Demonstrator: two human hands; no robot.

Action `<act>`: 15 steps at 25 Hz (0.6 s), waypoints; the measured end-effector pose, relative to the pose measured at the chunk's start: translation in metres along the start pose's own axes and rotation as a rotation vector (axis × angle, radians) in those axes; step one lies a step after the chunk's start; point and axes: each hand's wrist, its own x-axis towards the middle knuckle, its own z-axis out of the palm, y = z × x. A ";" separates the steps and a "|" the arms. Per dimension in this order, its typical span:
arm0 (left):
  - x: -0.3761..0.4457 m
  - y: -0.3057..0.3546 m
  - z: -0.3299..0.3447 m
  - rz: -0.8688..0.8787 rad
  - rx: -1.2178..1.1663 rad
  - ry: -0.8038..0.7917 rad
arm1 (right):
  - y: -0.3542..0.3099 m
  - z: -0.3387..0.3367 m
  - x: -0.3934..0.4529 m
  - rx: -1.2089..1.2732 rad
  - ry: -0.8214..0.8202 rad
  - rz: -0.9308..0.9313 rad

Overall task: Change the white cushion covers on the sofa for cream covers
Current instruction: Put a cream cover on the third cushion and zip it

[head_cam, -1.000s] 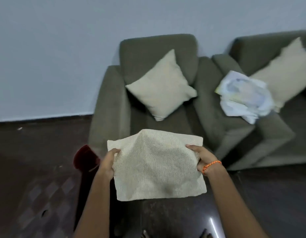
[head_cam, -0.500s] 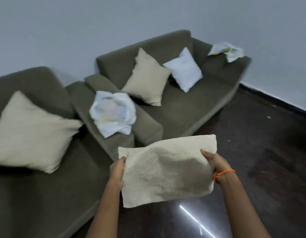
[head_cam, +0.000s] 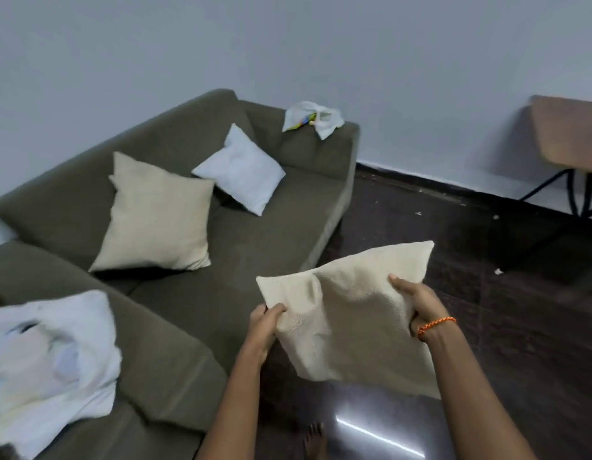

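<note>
Both hands up off the sofa's point(head_cam: 254, 247) front edge: left hand point(head_cam: 266, 322) pinches the cream cover's point(head_cam: 351, 323) near corner, right hand point(head_cam: 416, 303) clasps its far side, held over the floor point(head_cam: 504, 293)

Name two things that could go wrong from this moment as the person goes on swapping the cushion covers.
The empty cream cover, held only at its side edges by the left hand and right hand, could slip onto the dark floor. The bare white cushion leans loosely on the sofa and might tumble off when grabbed.
</note>
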 end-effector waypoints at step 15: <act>0.238 0.182 0.103 0.116 -0.195 0.011 | -0.184 0.023 0.295 -0.387 0.126 -0.183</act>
